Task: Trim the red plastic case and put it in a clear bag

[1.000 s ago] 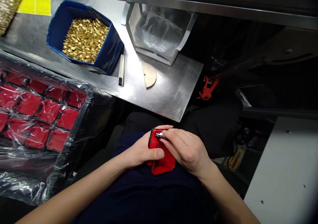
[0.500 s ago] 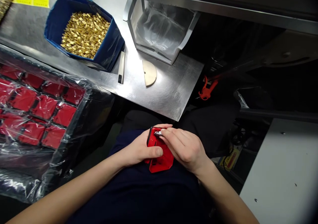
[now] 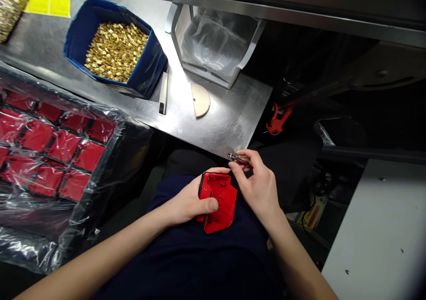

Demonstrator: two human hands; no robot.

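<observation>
My left hand (image 3: 195, 198) grips a red plastic housing (image 3: 222, 202) with a black edge along its left side. The thumb presses on the inside of this hollow part, and the other fingers go behind it. Just above and right of the housing, my right hand (image 3: 258, 184) pinches a small silver clipper (image 3: 234, 157), which resembles a nail clipper. Its metal tip points left, apart from the red part. The fingers cover most of its body.
To the left, a plastic-lined crate (image 3: 71, 215) holds rows of red parts. A blue bin (image 3: 146, 76) of small brass pieces, a white-handled cutter (image 3: 163, 93), a half-round disc (image 3: 200, 100) and a grey bin (image 3: 229, 80) stand on the metal table (image 3: 229, 118). An orange tool (image 3: 276, 121) hangs at right.
My right hand has drawn the clipper up and right, off the upper inside of the red housing. My left hand keeps its grip, and the housing has shifted slightly.
</observation>
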